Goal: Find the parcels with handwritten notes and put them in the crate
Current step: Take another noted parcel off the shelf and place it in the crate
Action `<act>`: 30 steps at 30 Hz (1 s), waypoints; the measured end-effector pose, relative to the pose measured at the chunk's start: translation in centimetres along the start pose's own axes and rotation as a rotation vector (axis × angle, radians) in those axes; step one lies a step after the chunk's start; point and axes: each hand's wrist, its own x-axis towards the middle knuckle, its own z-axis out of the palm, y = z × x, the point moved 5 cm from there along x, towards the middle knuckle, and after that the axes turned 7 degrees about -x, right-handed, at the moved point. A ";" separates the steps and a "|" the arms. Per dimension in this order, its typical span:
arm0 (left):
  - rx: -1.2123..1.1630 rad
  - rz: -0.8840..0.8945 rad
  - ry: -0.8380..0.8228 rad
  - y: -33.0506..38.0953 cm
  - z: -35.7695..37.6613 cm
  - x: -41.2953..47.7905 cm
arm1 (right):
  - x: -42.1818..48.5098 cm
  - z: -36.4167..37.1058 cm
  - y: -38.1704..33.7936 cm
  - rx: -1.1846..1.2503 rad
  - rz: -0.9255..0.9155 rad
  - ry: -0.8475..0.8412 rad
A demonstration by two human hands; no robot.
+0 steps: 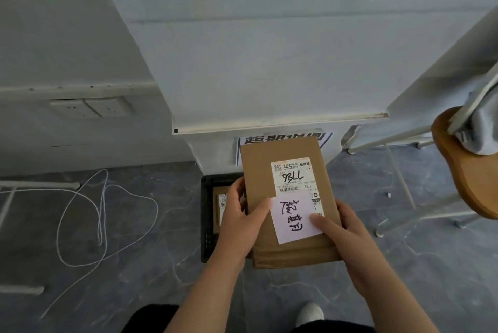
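- Holding a flat brown cardboard parcel [258, 171] between them, the left hand [239, 222] and the right hand [347, 235] keep it level in front of the body, long side pointing away from the person.
- Left hand: the forearm enters from the bottom centre and angles up and to the right. The fingers curl round the parcel's left edge. The thumb lies across the top face, its tip touching the upper left corner of the handwritten note [293, 219]. Grip state: closed on the parcel.
- Right hand: the forearm enters from the bottom right and angles up and to the left. The fingers wrap under the parcel's right edge. The thumb presses on the right margin of the note. Grip state: closed on the parcel.
- Handwritten note: a pale slip with black marker characters, lying tilted on the near half of the top face and overlapping the lower part of the shipping label [292, 175], which bears the handwritten number 7786.
- Parcel near end: several stacked cardboard edges show; whether this is one parcel or several cannot be told.
- Crate [207, 214]: black, standing on the floor [134, 278] at the foot of a white cabinet [269, 63]. The held parcel hangs above it and hides its right part.
- Crate contents: a second parcel [222, 206] with a label lies inside, partly hidden by the left hand.
- Surroundings: a white cable [102, 214] loops on the floor to the left; a wooden chair [463, 171] with a grey cloth [482, 122] stands to the right.
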 end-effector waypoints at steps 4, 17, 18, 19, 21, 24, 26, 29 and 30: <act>-0.015 -0.021 0.004 -5.8 -1.4 5.2 | 6.0 2.6 5.6 -0.018 0.013 -0.011; 0.047 -0.049 -0.003 -22.0 -2.6 18.4 | 20.6 6.9 20.2 -0.059 0.066 0.012; 0.052 -0.055 -0.005 -22.7 -2.7 19.0 | 21.2 7.0 20.8 -0.064 0.065 0.007; 0.064 -0.059 -0.010 -23.4 -2.7 19.5 | 21.6 7.2 21.2 -0.067 0.064 0.002; 0.091 -0.062 -0.024 -24.5 -2.7 20.3 | 22.6 7.6 22.3 -0.051 0.066 -0.002; 0.120 -0.063 -0.041 -25.8 -2.7 21.4 | 23.9 8.1 24.3 -0.018 0.097 -0.007; 0.145 -0.068 -0.048 -26.5 -2.7 22.0 | 24.6 8.4 25.4 0.016 0.112 -0.011; 0.179 -0.079 -0.071 -27.5 -2.6 22.9 | 25.6 8.6 26.6 0.037 0.137 -0.007; 0.188 -0.076 -0.078 -27.8 -2.6 23.2 | 25.9 8.6 26.9 0.044 0.136 -0.006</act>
